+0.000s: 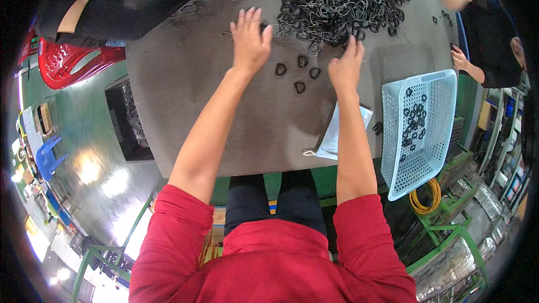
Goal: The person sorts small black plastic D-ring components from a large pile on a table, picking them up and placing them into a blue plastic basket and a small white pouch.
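Observation:
A large heap of black D-shaped rings [342,8], tangled with thin grey strands, covers the far part of the grey table [269,129]. My left hand [251,40] is open at the heap's left edge, palm down with fingers apart, beside a dark ring that it partly hides. At the front edge of the heap is my right hand [346,67], fingers stretched forward and their tips by the rings; nothing shows held in it. Between my hands several loose rings [299,87] lie apart from the heap.
A light blue basket [391,134] with several rings inside stands at the table's right edge. A pale blue face mask [328,137] lies under my right forearm. Other people's arms [163,14] reach in at far left and right. A red chair [62,67] stands left.

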Demonstrator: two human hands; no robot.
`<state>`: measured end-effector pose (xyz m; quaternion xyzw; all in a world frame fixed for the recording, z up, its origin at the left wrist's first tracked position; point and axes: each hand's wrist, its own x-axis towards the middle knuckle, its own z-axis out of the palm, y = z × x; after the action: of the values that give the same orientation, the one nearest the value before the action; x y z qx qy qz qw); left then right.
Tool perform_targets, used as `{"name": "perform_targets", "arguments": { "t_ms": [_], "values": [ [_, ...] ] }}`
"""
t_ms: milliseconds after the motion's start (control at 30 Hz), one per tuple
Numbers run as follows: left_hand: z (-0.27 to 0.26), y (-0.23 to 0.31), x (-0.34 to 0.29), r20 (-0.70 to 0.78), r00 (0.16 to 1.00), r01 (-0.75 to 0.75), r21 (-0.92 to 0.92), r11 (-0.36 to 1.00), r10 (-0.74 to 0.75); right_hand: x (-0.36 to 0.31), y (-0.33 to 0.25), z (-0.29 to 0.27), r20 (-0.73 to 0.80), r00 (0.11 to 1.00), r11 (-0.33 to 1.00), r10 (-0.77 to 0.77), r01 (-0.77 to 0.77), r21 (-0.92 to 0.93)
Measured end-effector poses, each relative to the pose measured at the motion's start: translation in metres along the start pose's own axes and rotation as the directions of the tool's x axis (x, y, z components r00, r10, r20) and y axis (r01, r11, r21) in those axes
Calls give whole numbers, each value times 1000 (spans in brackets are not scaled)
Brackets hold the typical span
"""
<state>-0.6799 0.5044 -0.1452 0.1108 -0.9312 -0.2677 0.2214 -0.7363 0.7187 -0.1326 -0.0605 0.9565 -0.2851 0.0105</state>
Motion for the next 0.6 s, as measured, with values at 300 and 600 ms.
{"name": "perform_targets", "arguments": {
  "t_ms": [300, 600],
  "values": [
    [15, 67, -36, 342, 863, 495, -713, 496, -371, -51, -48, 29, 35, 981, 832, -191, 142, 536],
    [-55, 19, -50, 141, 778, 613, -377, 694, -612, -41, -7, -20, 267, 957, 658, 114, -274, 701]
  ]
}}
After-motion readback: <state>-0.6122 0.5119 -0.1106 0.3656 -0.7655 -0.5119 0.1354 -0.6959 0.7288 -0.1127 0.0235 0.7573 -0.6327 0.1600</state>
